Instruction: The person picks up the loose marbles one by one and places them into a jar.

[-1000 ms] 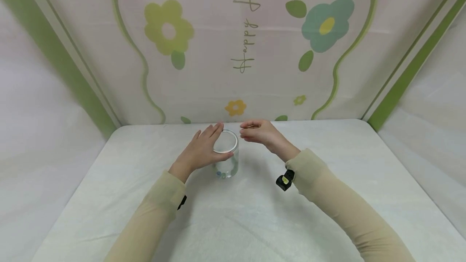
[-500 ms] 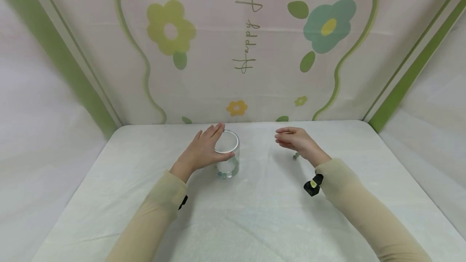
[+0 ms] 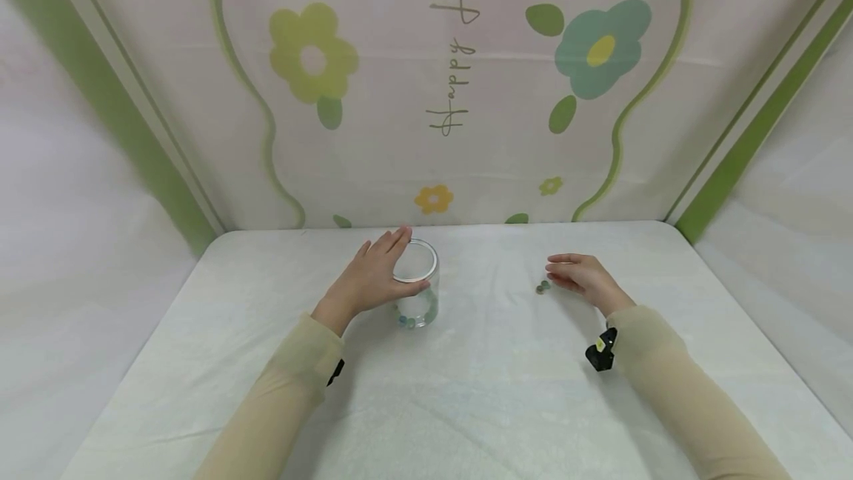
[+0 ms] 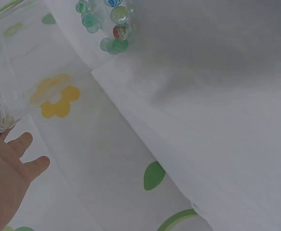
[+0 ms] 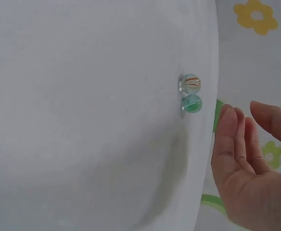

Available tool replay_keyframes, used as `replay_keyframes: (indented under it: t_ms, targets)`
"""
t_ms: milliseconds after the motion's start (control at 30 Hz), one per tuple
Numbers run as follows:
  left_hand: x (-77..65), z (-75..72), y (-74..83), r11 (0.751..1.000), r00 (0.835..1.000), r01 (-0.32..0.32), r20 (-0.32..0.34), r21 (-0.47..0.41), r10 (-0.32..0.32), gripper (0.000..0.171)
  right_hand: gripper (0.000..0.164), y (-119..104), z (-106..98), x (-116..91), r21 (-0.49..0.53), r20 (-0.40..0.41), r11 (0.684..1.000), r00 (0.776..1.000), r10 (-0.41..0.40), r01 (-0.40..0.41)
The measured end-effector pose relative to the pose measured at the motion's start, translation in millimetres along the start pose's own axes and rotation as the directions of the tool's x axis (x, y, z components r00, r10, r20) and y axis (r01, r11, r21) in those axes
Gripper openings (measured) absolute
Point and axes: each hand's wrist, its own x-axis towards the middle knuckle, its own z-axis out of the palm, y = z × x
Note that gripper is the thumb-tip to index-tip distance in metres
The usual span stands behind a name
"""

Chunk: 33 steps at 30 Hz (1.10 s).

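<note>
A clear glass jar [image 3: 432,295] stands upright on the table, with several marbles [image 3: 408,322] at its bottom. My left hand [image 3: 366,276] holds the jar near the rim, thumb on the near side and fingers on the far side. In the left wrist view, green, blue and red-brown marbles [image 4: 119,15] show through the glass. To the right lie two loose marbles side by side, a green-swirled marble [image 5: 192,104] and an orange-and-white-swirled marble [image 5: 191,83]. Just right of them hovers my right hand [image 3: 586,280], fingers loosely bent, thumb apart, holding nothing.
A white cloth covers the table [image 3: 466,398]. Behind its far edge rises a curtain [image 3: 380,132] printed with flowers, and white fabric walls [image 3: 793,243] close off both sides.
My right hand has moved right and toward me, from beside the jar's rim to the two loose marbles, uncovering them. The left hand and jar have stayed in place.
</note>
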Motion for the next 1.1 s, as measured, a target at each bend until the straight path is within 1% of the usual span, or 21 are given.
replay_keyframes:
  t_ms: [167, 300, 433, 833, 1100]
  targets:
    - [-0.2, 0.6, 0.4, 1.0, 1.0, 0.0, -0.003, 0.0, 0.0, 0.097, 0.055, 12, -5, 3, -0.022, -0.018, 0.999, 0.999, 0.039, -0.039]
    - [-0.7, 0.7, 0.8, 1.0, 1.0, -0.002, -0.003, 0.0, 0.002, 0.097, 0.055, 18, -6, 5, 0.0, -0.025, 0.999, 0.998, 0.05, -0.05]
    - [-0.8, 0.8, 0.9, 1.0, 1.0, -0.003, -0.003, -0.003, 0.003, 0.097, 0.054, 21, -5, 5, -0.005, -0.025, 0.999, 0.998, 0.051, -0.051]
    - [0.8, 0.6, 0.7, 1.0, 1.0, 0.002, 0.002, 0.002, -0.002, 0.097, 0.05, 23, -2, 8, -0.139, -0.008, 0.99, 1.0, 0.017, -0.018]
    - [0.0, -0.3, 0.9, 1.0, 1.0, 0.004, -0.003, -0.004, -0.004, 0.097, 0.049, 22, -1, 10, -0.178, -0.007, 0.984, 1.0, 0.008, -0.009]
